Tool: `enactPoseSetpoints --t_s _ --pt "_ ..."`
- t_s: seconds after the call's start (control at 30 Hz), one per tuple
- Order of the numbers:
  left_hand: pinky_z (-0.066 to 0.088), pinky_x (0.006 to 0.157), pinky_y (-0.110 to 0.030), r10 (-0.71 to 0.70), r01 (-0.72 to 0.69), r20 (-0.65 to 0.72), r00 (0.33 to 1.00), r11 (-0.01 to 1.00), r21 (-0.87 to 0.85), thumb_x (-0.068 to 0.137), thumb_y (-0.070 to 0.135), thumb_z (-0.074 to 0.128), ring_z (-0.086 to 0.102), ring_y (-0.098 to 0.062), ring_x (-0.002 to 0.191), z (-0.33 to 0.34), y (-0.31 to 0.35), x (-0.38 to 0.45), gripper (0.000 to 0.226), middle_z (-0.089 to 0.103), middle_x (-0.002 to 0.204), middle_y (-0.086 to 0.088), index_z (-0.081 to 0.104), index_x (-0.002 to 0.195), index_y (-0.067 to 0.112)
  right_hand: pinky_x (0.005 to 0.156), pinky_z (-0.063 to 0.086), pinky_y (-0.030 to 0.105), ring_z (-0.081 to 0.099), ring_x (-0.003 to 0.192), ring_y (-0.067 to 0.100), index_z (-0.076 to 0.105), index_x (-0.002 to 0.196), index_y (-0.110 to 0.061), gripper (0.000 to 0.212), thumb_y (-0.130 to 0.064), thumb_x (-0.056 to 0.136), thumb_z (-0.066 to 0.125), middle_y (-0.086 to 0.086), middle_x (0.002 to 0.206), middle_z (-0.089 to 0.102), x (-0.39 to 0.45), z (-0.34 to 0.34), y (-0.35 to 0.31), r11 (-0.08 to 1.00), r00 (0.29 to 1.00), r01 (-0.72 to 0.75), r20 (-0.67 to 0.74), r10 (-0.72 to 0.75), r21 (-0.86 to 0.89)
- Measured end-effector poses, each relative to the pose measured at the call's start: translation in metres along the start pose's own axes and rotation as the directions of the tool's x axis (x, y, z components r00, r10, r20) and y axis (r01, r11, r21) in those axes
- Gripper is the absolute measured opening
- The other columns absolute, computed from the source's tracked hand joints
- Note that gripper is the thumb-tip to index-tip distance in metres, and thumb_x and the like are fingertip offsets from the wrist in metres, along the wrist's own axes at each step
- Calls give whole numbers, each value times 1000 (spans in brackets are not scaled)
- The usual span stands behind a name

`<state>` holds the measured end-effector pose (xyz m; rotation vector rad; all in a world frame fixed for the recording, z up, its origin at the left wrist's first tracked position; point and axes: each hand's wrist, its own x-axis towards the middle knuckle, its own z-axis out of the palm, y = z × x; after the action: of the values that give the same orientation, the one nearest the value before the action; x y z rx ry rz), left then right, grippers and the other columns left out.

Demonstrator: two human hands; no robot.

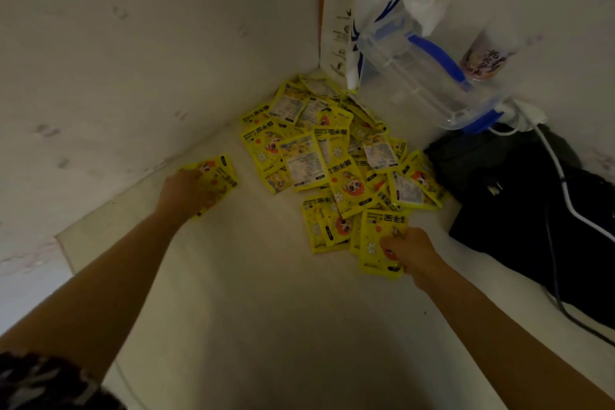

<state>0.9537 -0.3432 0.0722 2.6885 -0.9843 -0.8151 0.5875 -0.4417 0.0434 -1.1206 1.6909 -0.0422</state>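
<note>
Gathering looks barely begun. Most yellow sachets still lie in the heap (332,150) in the wall corner. Left of the heap, the left hand (186,188) grips a small stack of sachets (221,173), fingers curled round it. At the heap's near edge, the right hand (411,251) pinches one sachet (376,243). The clear clip-lid container (426,76) leans behind the heap.

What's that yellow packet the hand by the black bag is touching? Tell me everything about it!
The yellow packet is a small, flat, shiny pouch that looks like plastic or foil. It has black writing, white flowers and an orange cartoon face. It seems to lie flat on the pale surface, at the near edge of the pile, overlapping its neighbours. The right hand pinches its near right part.
</note>
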Motion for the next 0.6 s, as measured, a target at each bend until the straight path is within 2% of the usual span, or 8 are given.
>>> enactPoseSetpoints --t_s 0.07,0.1,0.13,0.2,0.27,0.33,0.43,0.6 --pt "43 41 -16 -3 2 -17 1000 998 -67 78 20 77 57 5 41 -5 -2 22 38 60 57 1 66 109 0 54 33 26 44 55 21 51 61 -6 20 0 79 58 12 61 45 4 3 -4 999 1000 -19 -16 18 -46" --pt "41 38 -16 -6 5 -14 1000 998 -70 77 20 78 55 2 38 -6 -2 30 38 58 52 5 66 107 0 51 30 25 41 51 20 45 56 -10 28 -1 79 59 9 57 43 7 4 -4 998 1000 -20 -26 18 -67" --pt "46 42 -21 5 -4 5 1000 998 -58 76 21 79 60 -3 47 -6 -1 37 42 63 58 1 65 110 0 50 29 24 40 50 20 42 53 -12 33 -3 80 59 7 54 42 9 5 -5 996 999 -17 -34 14 -89" --pt "54 76 -36 54 -55 40 998 998 16 77 26 77 66 -28 93 -4 1 45 58 68 106 -17 57 124 -2 52 31 24 44 52 22 44 53 -12 33 -6 81 61 7 55 45 13 6 -5 994 999 -18 -37 14 -111" --pt "36 103 -39 108 -113 60 992 989 97 83 24 72 44 -36 127 0 5 47 66 45 139 -24 45 134 -6 58 39 28 54 64 25 52 62 -10 21 -6 80 63 10 65 54 15 7 -5 995 999 -33 -25 31 -92" --pt "29 107 -40 137 -152 108 985 977 152 86 22 67 37 -38 131 6 6 48 64 38 142 -27 40 135 -8 66 45 33 60 76 27 58 72 -10 11 -5 79 64 12 77 61 15 8 -6 998 999 -39 -17 38 -47" --pt "30 107 -41 141 -159 122 982 975 154 89 23 64 36 -36 133 12 2 51 59 39 143 -24 42 138 -2 76 53 41 64 83 31 59 69 -18 19 -4 78 66 15 85 65 15 11 -6 1000 999 -27 -28 27 -1" --pt "45 88 -42 138 -153 79 987 962 226 88 42 58 53 -36 109 18 -8 46 44 54 117 -18 58 121 13 85 54 45 65 86 31 60 68 -17 18 -4 77 68 15 86 66 12 12 -10 999 999 -25 -46 27 44"
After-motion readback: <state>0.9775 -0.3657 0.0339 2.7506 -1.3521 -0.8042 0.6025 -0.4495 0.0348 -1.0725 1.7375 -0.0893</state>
